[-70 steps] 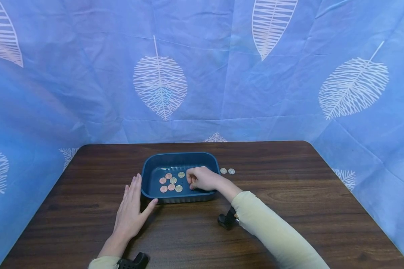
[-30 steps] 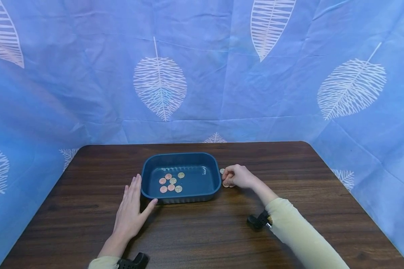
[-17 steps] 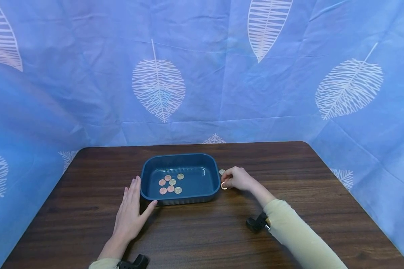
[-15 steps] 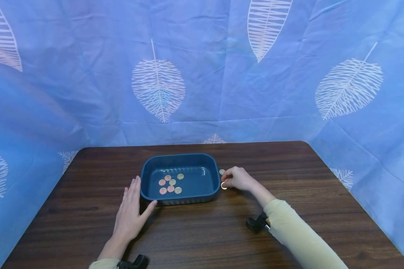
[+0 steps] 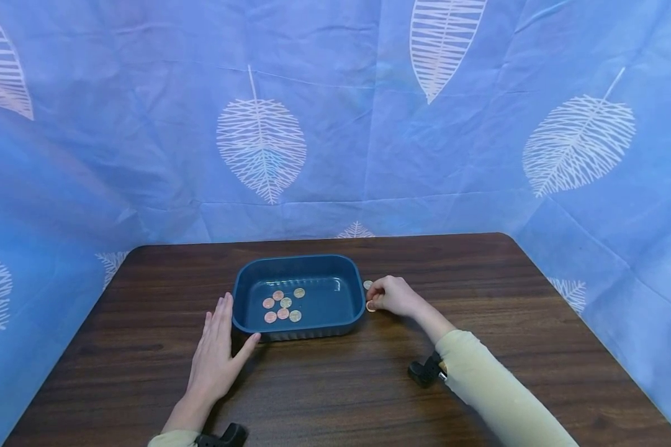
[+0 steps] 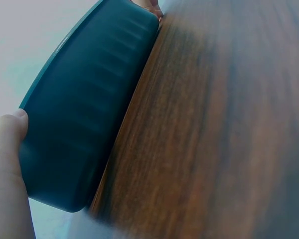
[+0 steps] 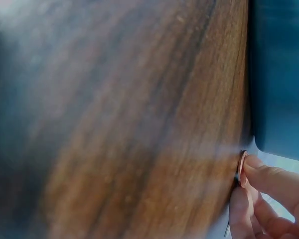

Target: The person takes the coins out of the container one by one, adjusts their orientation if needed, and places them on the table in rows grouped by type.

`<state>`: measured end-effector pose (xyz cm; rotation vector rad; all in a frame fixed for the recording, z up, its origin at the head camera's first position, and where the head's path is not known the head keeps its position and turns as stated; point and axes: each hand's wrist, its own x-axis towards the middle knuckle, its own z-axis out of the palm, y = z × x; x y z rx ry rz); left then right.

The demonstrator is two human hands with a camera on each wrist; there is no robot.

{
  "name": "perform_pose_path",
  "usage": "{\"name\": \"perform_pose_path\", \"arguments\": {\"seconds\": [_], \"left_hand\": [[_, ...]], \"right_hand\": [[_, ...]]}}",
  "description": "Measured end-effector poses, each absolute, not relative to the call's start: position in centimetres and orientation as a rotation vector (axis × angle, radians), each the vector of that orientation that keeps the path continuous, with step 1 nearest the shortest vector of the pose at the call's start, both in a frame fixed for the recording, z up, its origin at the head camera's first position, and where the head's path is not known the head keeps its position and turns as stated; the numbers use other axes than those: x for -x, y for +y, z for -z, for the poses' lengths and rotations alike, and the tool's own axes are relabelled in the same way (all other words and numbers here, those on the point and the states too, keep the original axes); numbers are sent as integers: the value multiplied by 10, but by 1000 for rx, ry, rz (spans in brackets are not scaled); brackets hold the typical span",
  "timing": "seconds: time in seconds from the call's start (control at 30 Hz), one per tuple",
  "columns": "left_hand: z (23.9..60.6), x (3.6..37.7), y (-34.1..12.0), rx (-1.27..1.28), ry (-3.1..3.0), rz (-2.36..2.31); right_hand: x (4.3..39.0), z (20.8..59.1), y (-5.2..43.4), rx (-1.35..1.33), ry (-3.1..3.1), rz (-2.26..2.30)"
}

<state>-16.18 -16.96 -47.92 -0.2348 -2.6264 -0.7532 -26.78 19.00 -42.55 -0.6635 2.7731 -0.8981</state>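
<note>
Just right of the blue tray (image 5: 298,333), my right hand (image 5: 393,297) pinches a coin (image 5: 371,307) low over the table. In the right wrist view the coin (image 7: 242,168) is copper-edged and stands tilted between thumb and fingers. A silvery coin (image 5: 367,285) lies behind, partly covered by the hand. Inside the tray several coppery and golden coins lie flat, such as a golden coin (image 5: 298,292) and a copper coin (image 5: 270,317). My left hand (image 5: 215,357) lies with straight fingers along the tray's left end, its thumb (image 6: 16,122) against the near side.
The dark wooden table (image 5: 324,397) extends around the tray. Behind it hangs a blue cloth (image 5: 335,155) with white leaf prints. A black wrist camera (image 5: 424,371) hangs under the right wrist, another camera (image 5: 223,436) by the left.
My right hand has come out of the tray to its right side and now holds a coin there. It covers one of the two silvery coins seen earlier. The left hand stays put.
</note>
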Motion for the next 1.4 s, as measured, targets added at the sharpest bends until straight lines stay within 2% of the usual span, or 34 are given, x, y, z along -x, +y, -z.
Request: {"name": "perform_pose_path", "arguments": {"seconds": [0.63, 0.93, 1.1, 1.23, 1.4], "left_hand": [[480, 160, -167, 219, -2648, 773], [480, 161, -167, 221, -2645, 777], [479, 161, -167, 228, -2639, 769], [478, 161, -167, 228, -2638, 771], [478, 160, -167, 236, -2637, 775]], "right_hand": [[266, 429, 193, 735, 2797, 918], [270, 422, 192, 681, 2843, 920], [273, 411, 180, 629, 2966, 1108], [273, 402, 165, 756, 2955, 1207], [273, 399, 144, 1038, 2921, 1076]]}}
